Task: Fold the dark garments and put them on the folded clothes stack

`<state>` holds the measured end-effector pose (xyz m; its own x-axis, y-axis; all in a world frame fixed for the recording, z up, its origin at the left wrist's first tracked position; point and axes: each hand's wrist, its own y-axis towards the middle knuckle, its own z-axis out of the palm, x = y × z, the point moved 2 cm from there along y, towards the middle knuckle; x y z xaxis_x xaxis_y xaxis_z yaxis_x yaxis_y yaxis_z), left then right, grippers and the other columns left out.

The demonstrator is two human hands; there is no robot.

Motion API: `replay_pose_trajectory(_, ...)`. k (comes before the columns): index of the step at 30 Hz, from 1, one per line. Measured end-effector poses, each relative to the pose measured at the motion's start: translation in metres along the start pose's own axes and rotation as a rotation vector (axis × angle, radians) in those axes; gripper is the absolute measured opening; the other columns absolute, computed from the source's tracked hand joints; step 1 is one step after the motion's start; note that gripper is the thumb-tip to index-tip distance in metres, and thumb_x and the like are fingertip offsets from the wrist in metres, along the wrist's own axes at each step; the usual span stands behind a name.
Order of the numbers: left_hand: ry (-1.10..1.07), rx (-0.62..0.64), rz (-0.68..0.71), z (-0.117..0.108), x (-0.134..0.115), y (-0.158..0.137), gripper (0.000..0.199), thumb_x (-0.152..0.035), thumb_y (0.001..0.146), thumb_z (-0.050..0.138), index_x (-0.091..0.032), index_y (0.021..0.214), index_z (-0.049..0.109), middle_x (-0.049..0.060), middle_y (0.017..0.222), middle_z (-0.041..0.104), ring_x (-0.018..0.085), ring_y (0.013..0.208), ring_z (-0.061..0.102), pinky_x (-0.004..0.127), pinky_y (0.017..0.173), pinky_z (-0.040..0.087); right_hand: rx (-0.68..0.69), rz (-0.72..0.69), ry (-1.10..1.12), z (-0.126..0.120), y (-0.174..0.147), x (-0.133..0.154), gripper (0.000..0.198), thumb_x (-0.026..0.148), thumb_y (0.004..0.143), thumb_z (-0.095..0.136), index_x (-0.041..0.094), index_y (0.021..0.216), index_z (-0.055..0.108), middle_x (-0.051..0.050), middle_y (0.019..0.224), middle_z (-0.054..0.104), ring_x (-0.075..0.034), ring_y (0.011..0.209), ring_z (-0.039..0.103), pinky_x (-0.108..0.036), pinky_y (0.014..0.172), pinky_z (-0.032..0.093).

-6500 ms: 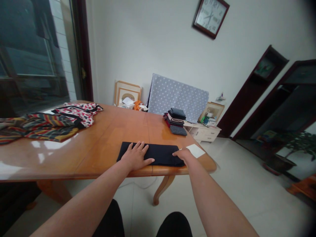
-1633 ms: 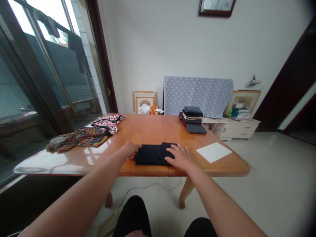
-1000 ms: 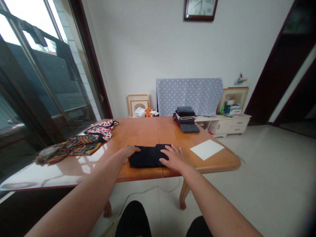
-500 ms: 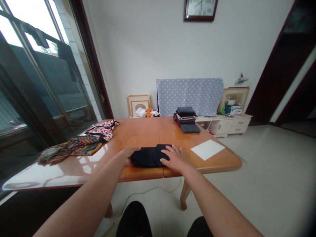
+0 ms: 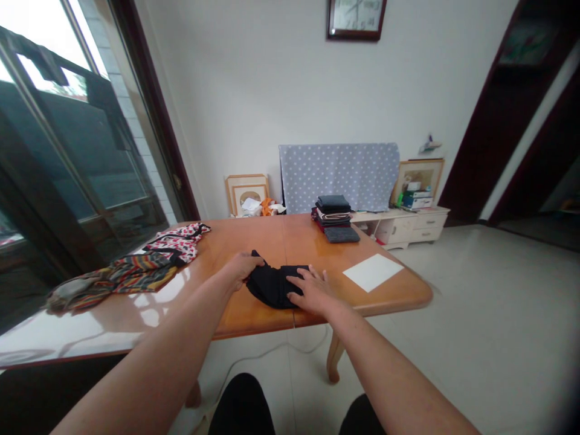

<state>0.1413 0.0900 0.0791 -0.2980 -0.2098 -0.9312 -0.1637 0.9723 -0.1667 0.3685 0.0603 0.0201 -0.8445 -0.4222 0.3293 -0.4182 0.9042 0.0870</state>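
A folded black garment (image 5: pixel 270 289) lies near the front edge of the wooden table (image 5: pixel 254 238); its exact kind does not show. My left hand (image 5: pixel 242 269) pinches its left end and holds that end raised off the tabletop. Flat on the garment's right part rests my right hand (image 5: pixel 312 291), fingers spread. To the right of it is a white sheet of paper (image 5: pixel 373 272). Farther back stands a stack of folded dark clothes (image 5: pixel 334 211), with a grey folded piece (image 5: pixel 342 234) in front.
At the table's left lie a striped cloth (image 5: pixel 136 273) and a red-and-white patterned garment (image 5: pixel 179 240), both loose. Behind the table are a low white cabinet (image 5: pixel 419 228), a dotted grey cloth (image 5: pixel 339 172) and framed pictures (image 5: pixel 248 188). A glass door is on the left.
My left hand has lifted the left end of the black garment, which now bends upward. My right hand stays on the right part. The view has shifted slightly.
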Motion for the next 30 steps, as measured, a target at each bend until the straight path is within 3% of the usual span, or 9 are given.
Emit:
replay_pose_trajectory(7, 0.065, 0.104, 0.104, 0.053, -0.031, -0.004, 0.012, -0.018, 0.062, 0.066, -0.017, 0.065, 0.055, -0.004, 0.047, 0.05, 0.01, 0.04, 0.044, 0.021, 0.039, 0.024, -0.042, -0.017, 0.03, -0.001, -0.001, 0.0, 0.059, 0.06, 0.087, 0.052, 0.04, 0.142, 0.049, -0.005, 0.157, 0.033, -0.04, 0.147, 0.013, -0.066, 0.112, -0.001)
replay_pose_trajectory(13, 0.091, 0.108, 0.099, 0.096, -0.027, -0.01, 0.015, -0.019, 0.066, 0.067, -0.019, 0.071, 0.053, -0.007, 0.041, 0.04, 0.009, 0.036, 0.036, 0.022, 0.039, 0.02, -0.068, -0.025, 0.078, 0.003, -0.001, -0.003, 0.053, 0.056, 0.085, 0.055, 0.037, 0.135, 0.057, -0.003, 0.157, 0.034, -0.039, 0.147, 0.014, -0.064, 0.114, 0.0)
replay_pose_trajectory(22, 0.051, 0.119, 0.122, 0.112, -0.015, -0.008, 0.014, -0.022, 0.071, 0.069, -0.018, 0.075, 0.055, -0.005, 0.049, 0.049, 0.01, 0.042, 0.044, 0.023, 0.043, 0.029, -0.157, -0.003, 0.274, 0.016, 0.001, -0.012, 0.09, 0.045, 0.076, 0.068, 0.029, 0.154, 0.027, -0.007, 0.153, 0.04, -0.037, 0.147, 0.015, -0.062, 0.116, 0.0)
replay_pose_trajectory(26, 0.056, 0.127, 0.139, 0.114, -0.01, -0.005, 0.016, -0.025, 0.072, 0.07, -0.018, 0.074, 0.056, -0.006, 0.05, 0.05, 0.01, 0.044, 0.043, 0.022, 0.044, 0.03, -0.176, 0.004, 0.382, 0.01, 0.002, -0.017, 0.083, 0.032, 0.071, 0.07, 0.029, 0.148, 0.037, -0.008, 0.148, 0.046, -0.037, 0.141, 0.032, -0.057, 0.117, 0.015)
replay_pose_trajectory(30, 0.067, 0.19, 0.168, 0.118, -0.006, -0.003, 0.021, -0.034, 0.077, 0.067, -0.017, 0.071, 0.058, -0.003, 0.054, 0.055, 0.01, 0.048, 0.047, 0.022, 0.048, 0.032, -0.18, -0.056, 0.647, 0.001, 0.004, -0.028, 0.068, 0.018, 0.075, 0.057, 0.026, 0.141, 0.046, -0.006, 0.14, 0.056, -0.025, 0.126, 0.052, -0.041, 0.109, 0.036)
